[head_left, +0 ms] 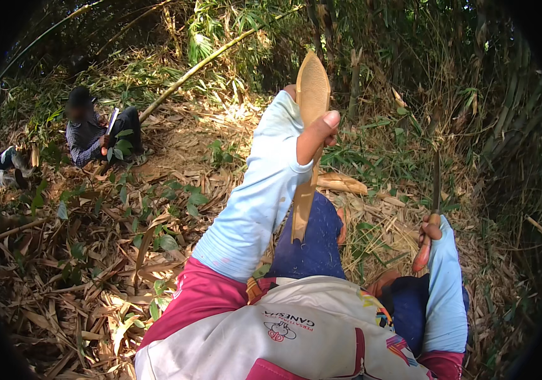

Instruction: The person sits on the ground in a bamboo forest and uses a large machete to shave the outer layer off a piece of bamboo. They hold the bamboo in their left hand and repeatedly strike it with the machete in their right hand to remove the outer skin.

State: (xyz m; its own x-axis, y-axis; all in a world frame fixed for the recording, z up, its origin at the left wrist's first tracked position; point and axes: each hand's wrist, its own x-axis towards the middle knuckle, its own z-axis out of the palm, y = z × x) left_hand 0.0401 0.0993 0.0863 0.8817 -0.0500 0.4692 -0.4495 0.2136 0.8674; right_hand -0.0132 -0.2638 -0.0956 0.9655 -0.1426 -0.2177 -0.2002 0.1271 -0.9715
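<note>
– So, what spreads widest around the left hand [313,140] and the right hand [431,232]?

– Dry leaf litter [87,278], papery and tangled, lies below the fingers of both, and a bamboo thicket [404,57] stands beyond them. A seated person [86,138] is well past the left fingers; what that person holds is too small to make out.

– And nearer?

– Pale blue sleeves [239,209] of wrinkled, lightly soiled cloth run up toward the fingers; the left one hides most of the palm and the back of the hand.

– Are the left fingers spread?

– No, they clasp a bamboo piece [315,82] around its middle, thumb across the front. It is tan, long and faintly grainy, with a pointed top above the thumb and a notched end below. The stretch beneath the thumb is hidden, and so are most of the other fingers.

– And the right ones?

– Curled round the reddish handle [421,258] of a knife [436,190]. Its slim dark blade rises above the fingers; the handle's rounded end sticks out below them. Against the litter, I can't tell where the tip finishes.
</note>
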